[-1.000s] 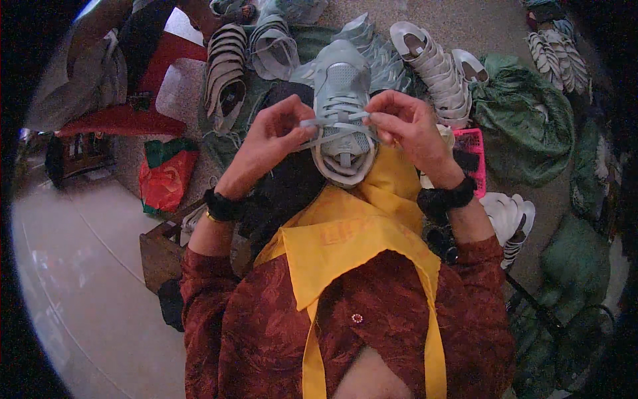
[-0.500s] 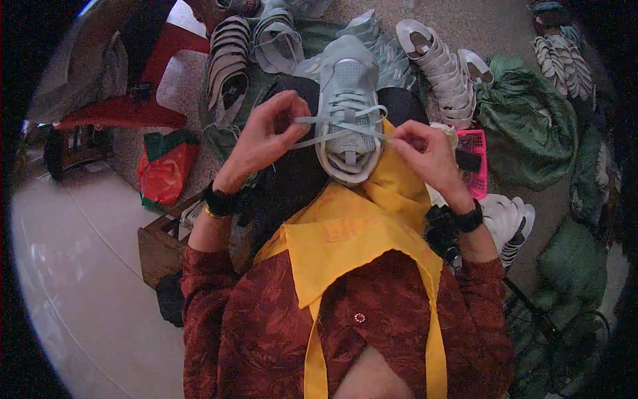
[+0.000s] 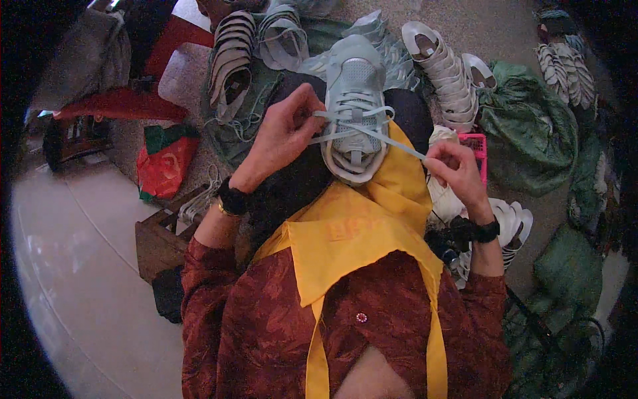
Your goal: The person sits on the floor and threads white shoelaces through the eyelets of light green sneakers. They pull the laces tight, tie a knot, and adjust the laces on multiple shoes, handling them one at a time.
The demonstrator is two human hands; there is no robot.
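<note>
A pale grey-green sneaker point(image 3: 354, 73) rests on my lap, its toe pointing away from me and its heel opening near the yellow apron point(image 3: 352, 233). Pale laces cross over its tongue. My left hand point(image 3: 292, 130) is closed in a pinch on a lace, close to the shoe's left side. Out to the right of the shoe, my right hand point(image 3: 457, 174) pinches the other lace point(image 3: 404, 145), which runs taut from the eyelets to my fingers.
Stacked shoe uppers point(image 3: 444, 76) lie beyond the shoe, with darker-edged ones point(image 3: 232, 56) at the left. A green sack point(image 3: 528, 126) and a pink basket point(image 3: 473, 143) are to the right. At left are a red-green bag point(image 3: 166, 163) and a wooden box point(image 3: 159, 243).
My right hand has moved right and toward me, drawing out a longer stretch of lace. My left hand has shifted a little right, nearer to the shoe.
</note>
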